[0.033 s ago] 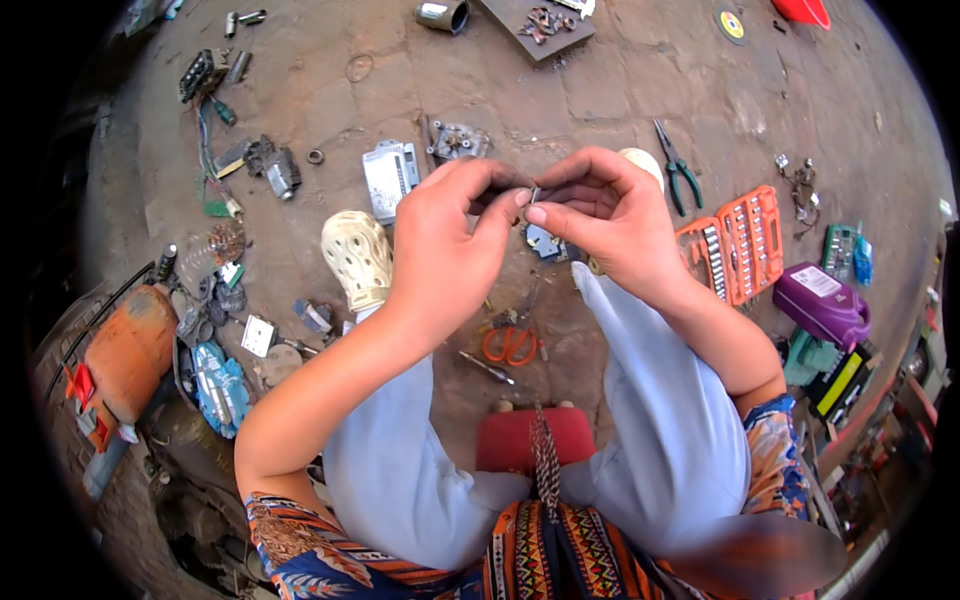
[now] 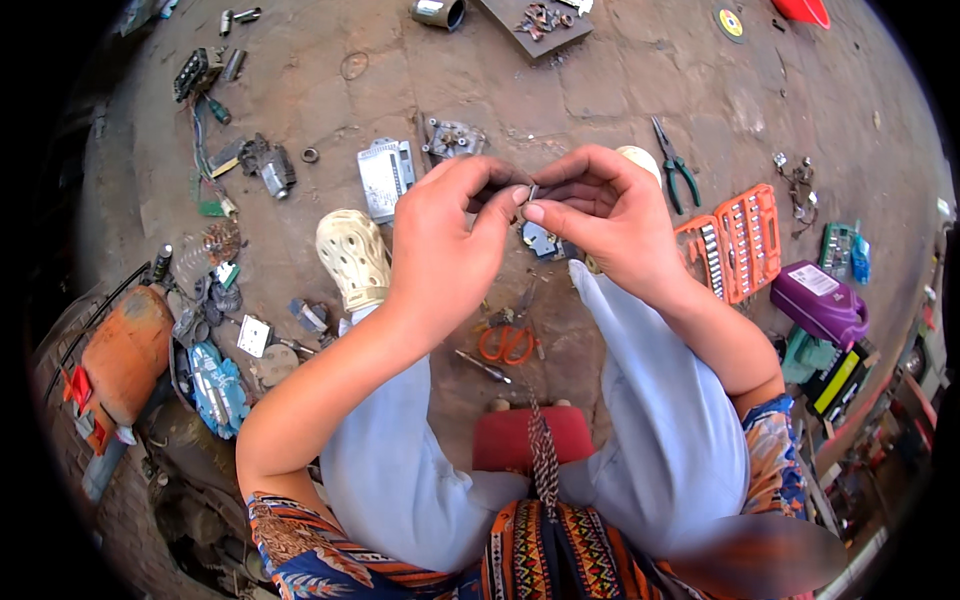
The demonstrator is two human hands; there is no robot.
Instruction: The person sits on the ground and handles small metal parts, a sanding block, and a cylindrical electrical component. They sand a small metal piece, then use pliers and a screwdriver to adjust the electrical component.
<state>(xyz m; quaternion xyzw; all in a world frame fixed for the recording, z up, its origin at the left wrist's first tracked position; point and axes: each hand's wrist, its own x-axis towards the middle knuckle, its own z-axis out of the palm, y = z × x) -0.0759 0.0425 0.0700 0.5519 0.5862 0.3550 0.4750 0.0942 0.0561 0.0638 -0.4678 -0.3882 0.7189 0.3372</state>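
Observation:
My left hand [image 2: 450, 235] and my right hand [image 2: 618, 222] meet above the ground between my knees. Both are closed in a pinch on a small thin metal piece [image 2: 532, 192], whose exact kind is too small to tell. Just under my right thumb, a blue and metal part [image 2: 540, 240] lies on the ground, partly covered by the hand. Behind my left hand are a silver flat casing [image 2: 386, 180] and a grey metal housing [image 2: 455, 138]. Orange-handled scissors [image 2: 507, 345] and a thin pointed tool [image 2: 483, 366] lie nearer to me.
Pliers [image 2: 675, 165] and an orange socket set [image 2: 752, 240] lie to the right, near a purple jug [image 2: 820, 302]. Loose machine parts [image 2: 268, 168] and wiring are scattered at left. A metal plate [image 2: 545, 45] with small pieces is at the far side; a red seat [image 2: 530, 440] is between my legs.
The whole view has shifted very slightly. My hands keep the same pinch on the small metal piece.

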